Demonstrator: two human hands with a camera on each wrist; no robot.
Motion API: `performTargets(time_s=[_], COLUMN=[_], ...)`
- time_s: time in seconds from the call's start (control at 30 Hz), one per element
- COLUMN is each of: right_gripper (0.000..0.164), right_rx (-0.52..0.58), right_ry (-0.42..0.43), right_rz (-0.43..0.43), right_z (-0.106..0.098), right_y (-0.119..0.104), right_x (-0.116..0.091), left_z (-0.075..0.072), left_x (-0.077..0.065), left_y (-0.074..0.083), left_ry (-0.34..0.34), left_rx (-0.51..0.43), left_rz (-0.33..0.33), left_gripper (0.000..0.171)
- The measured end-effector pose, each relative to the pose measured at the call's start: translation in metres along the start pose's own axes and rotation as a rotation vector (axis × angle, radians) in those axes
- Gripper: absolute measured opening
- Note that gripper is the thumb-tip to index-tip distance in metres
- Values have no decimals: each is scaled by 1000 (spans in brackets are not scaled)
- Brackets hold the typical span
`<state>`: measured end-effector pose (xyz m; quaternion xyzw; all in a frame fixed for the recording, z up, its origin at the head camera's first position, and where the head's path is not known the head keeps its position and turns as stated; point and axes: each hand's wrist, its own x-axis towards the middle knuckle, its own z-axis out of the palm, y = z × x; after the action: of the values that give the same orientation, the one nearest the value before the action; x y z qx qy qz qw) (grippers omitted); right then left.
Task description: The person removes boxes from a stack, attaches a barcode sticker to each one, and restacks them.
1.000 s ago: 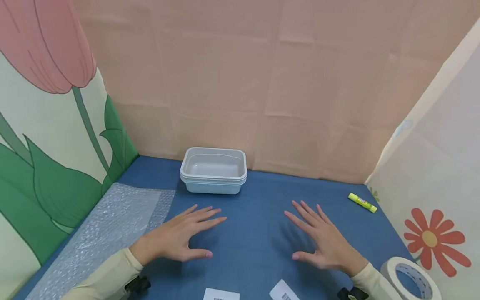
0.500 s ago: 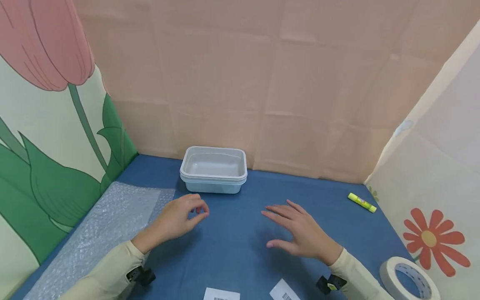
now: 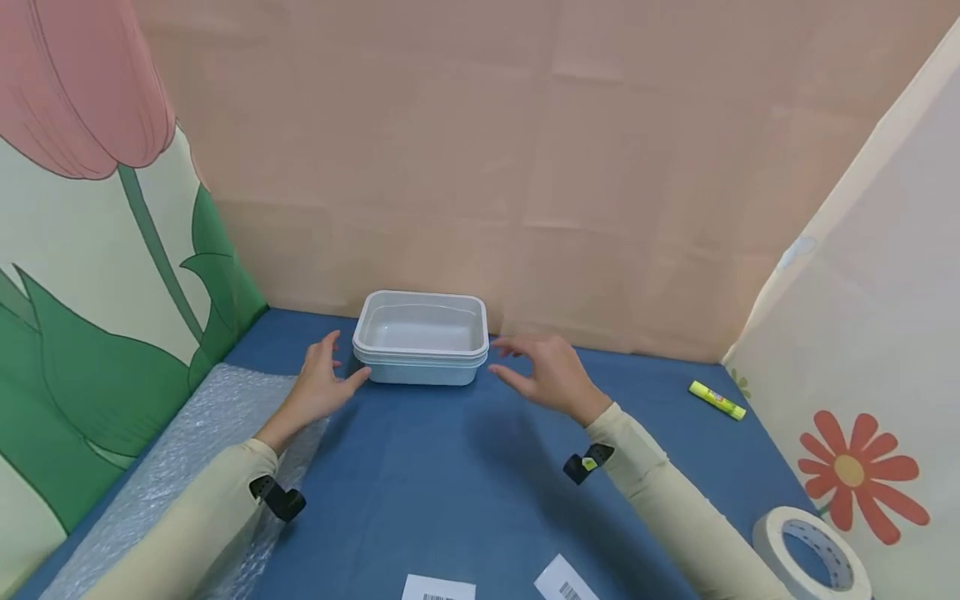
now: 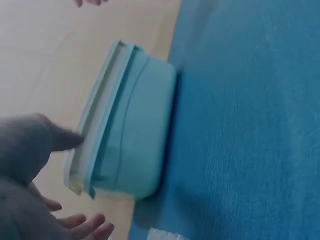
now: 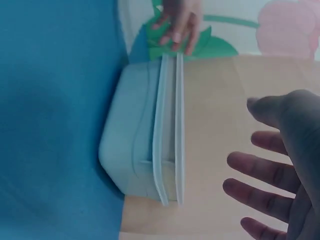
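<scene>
At centre of the head view, a container stack (image 3: 423,372) is standing upright on the blue table (image 3: 442,483), apparently nested for sharing one footprint. Left hand (image 3: 315,390) is hovering at its left, right hand (image 3: 553,375) at its right, likely because its rim (image 3: 420,353) is jutting outward. Both are holding fingers spread, pinching nothing; whether either is touching is unclear.

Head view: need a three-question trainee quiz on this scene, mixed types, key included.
1. Short answer: what sits between the left hand and the right hand?
2. True or false: the yellow tube is nearer the right hand than the left.
3. Multiple choice: how many white cards show at the picture's bottom edge? A one; B two; C three.

Key: 1. The tub. 2. True. 3. B.
</scene>
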<state>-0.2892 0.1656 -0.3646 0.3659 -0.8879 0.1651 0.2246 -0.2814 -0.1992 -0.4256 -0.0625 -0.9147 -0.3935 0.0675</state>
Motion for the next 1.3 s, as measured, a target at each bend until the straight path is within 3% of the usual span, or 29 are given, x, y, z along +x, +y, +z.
performTargets(time_s=[0.1, 0.17, 0.4, 0.5, 0.67, 0.8, 1.0, 1.1, 1.3], right_gripper=[32, 34, 61, 60, 45, 36, 51, 54, 42], right_rx=[46, 60, 106, 154, 206, 249, 277, 293, 284], right_ry=[18, 1, -199, -226, -135, -43, -25, 15, 94], right_rz=[98, 156, 320, 362, 324, 308, 334, 345, 330], right_z=[7, 13, 47, 60, 76, 85, 95, 98, 105], right_y=[7, 11, 19, 20, 17, 13, 6, 4, 3], right_x=[18, 27, 36, 28, 17, 13, 16, 18, 19], left_z=[1, 4, 15, 20, 26, 28, 34, 35, 34], left_x=[11, 17, 28, 28, 25, 20, 15, 18, 20], left_y=[-7, -10, -20, -23, -27, -31, -30, -28, -27], left_ry=[-75, -105, -102, -93, -90, -9, 173, 202, 216], left_rx=[-28, -65, -204, -218, -214, -196, -182, -200, -214], left_rz=[-65, -71, 29, 9, -32, -22, -49, -54, -51], left_gripper=[100, 103, 83, 78, 77, 73, 65, 62, 61])
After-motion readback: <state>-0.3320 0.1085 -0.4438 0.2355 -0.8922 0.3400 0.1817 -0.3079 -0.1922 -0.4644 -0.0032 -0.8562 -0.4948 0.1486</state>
